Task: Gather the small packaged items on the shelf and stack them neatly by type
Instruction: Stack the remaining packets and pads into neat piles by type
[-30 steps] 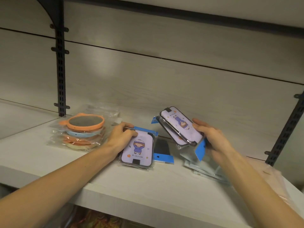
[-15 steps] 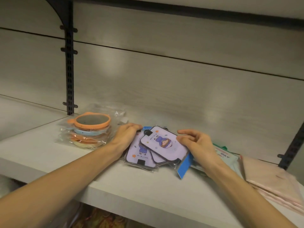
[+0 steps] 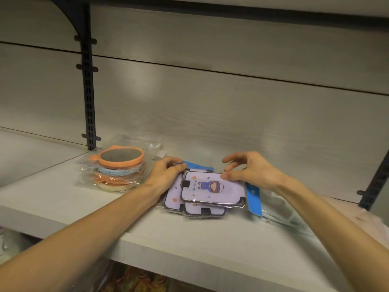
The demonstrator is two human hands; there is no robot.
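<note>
1. The purple cartoon packs [image 3: 212, 190] lie in a messy pile on the white shelf [image 3: 63, 199], in the middle of the frame
2. The left hand [image 3: 166, 175] curls its fingers round the pile's left edge
3. The right hand [image 3: 250, 171] touches the top pack with a fingertip, its other fingers loose
4. The round mirror packs [image 3: 117, 167] sit stacked at left
</note>
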